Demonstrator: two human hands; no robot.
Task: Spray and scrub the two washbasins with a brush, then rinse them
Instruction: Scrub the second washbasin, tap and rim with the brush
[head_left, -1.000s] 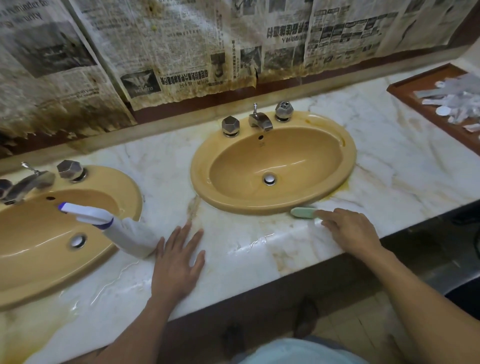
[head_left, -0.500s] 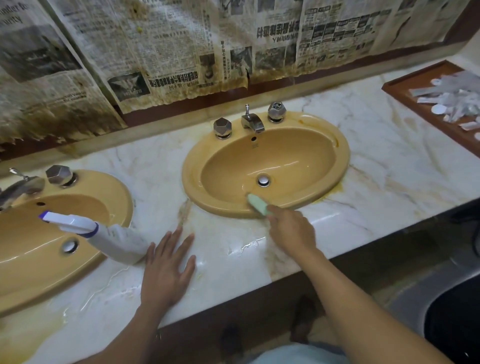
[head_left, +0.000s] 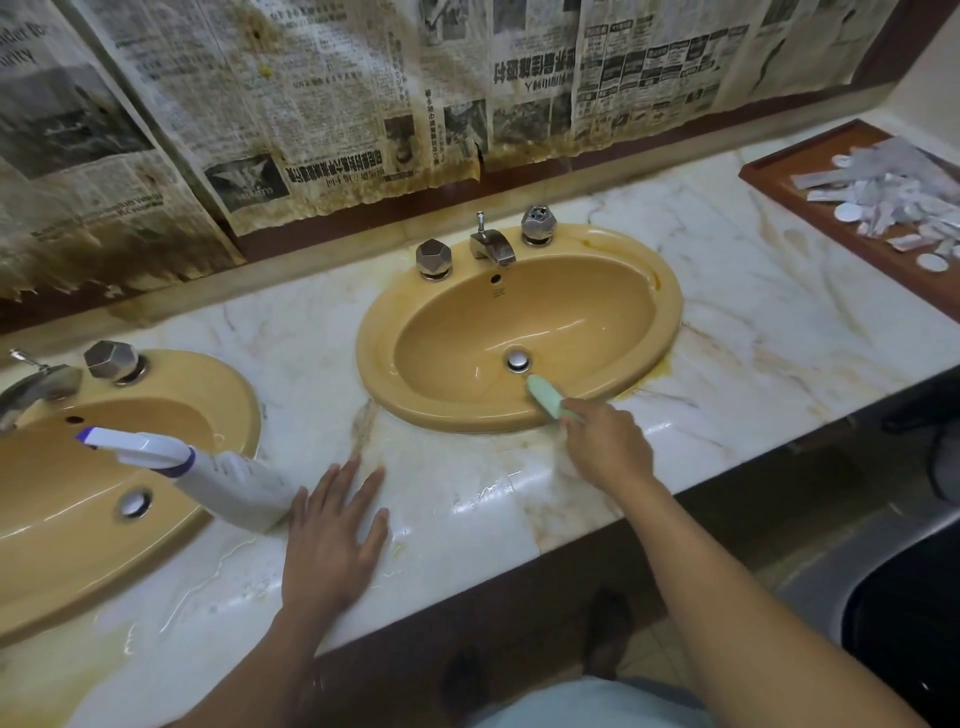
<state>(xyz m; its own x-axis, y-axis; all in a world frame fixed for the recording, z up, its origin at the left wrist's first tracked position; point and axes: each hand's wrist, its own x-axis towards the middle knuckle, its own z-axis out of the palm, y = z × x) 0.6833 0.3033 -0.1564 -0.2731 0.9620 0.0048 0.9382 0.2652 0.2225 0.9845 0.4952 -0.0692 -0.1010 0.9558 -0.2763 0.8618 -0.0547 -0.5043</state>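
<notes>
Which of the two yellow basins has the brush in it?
The right basin: the right hand holds the green brush inside it, by the drain. The left basin has only the spray bottle beside it.

The left washbasin (head_left: 228, 387) runs off-frame; the brush (head_left: 544, 396) handle is hidden inside the right hand (head_left: 608, 449).

Spray bottle (head_left: 228, 480) between 2 washbasins (head_left: 519, 332)
</notes>
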